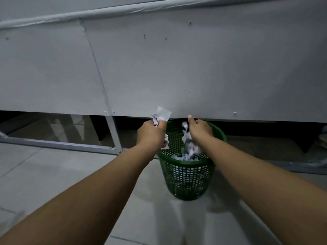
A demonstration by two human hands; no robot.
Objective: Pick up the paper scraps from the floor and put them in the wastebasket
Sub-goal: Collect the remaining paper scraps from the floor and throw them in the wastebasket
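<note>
At centre frame the left hand (151,133) is hovering over the left rim of the green wastebasket (187,179), its grip curling tightly around a bunch of crumpled paper scraps (161,116) that are sticking out above and below the fist. Just to the right, blurred scraps (189,144) are hanging in mid-air over the basket's mouth, above more paper lying inside. The right hand (200,128) is reaching over the far rim, thumb up; whether its grip is wide or narrow cannot be told. The basket is standing on the tiled floor (53,167) beneath a grey panel (159,68).
</note>
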